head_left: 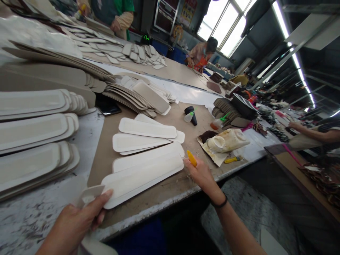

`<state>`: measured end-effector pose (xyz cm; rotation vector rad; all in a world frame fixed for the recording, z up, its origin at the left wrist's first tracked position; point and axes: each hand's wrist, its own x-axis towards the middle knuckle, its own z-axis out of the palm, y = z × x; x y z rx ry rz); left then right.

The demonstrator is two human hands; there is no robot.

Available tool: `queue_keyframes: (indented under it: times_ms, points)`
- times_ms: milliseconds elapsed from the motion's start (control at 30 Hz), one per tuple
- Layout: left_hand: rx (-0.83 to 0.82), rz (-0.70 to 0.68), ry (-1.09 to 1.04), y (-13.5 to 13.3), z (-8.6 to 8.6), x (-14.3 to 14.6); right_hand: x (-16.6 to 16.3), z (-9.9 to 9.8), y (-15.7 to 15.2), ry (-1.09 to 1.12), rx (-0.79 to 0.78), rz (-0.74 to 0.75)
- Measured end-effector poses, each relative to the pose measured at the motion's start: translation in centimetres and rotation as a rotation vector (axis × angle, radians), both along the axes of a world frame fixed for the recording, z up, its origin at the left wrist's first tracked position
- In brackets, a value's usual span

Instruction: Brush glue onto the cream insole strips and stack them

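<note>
Head view: pale round-ended panels (145, 177)

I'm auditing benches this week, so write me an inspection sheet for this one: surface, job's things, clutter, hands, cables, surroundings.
Surface: brown sheet on a white table, dark-specked at lower left.
Job's things: fanned pale strips; stacks at left.
Clutter: phone; stained container; yellow brush.
Hands: left hand has its thumb at the nearest strip's left end, grip unclear; right hand holds a yellow handle.
Cables: nothing seen on the table.
Surroundings: people working; window; lit tubes.
</note>
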<state>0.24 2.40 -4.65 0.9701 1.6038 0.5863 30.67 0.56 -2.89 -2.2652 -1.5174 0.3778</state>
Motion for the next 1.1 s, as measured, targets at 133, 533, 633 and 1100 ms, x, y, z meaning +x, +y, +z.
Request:
queue_keyframes:
  times_ms: [133,533,633,1100]
  points:
    - [0.006,-0.003,-0.149,-0.1,0.5,-0.3,-0.5,0.4,0.0,0.362,-0.034,0.012]
    - [-0.032,0.031,-0.334,0.3,1.4,-1.4,-3.1,1.4,-0.7,0.76,-0.025,-0.203]
    - [-0.013,0.068,-0.271,0.4,1.4,-1.3,-3.9,1.5,-1.1,0.763,0.017,-0.242]
    - [-0.019,0.102,-0.265,-0.1,0.6,-1.8,-4.6,1.5,-1.2,0.926,0.039,-0.257]
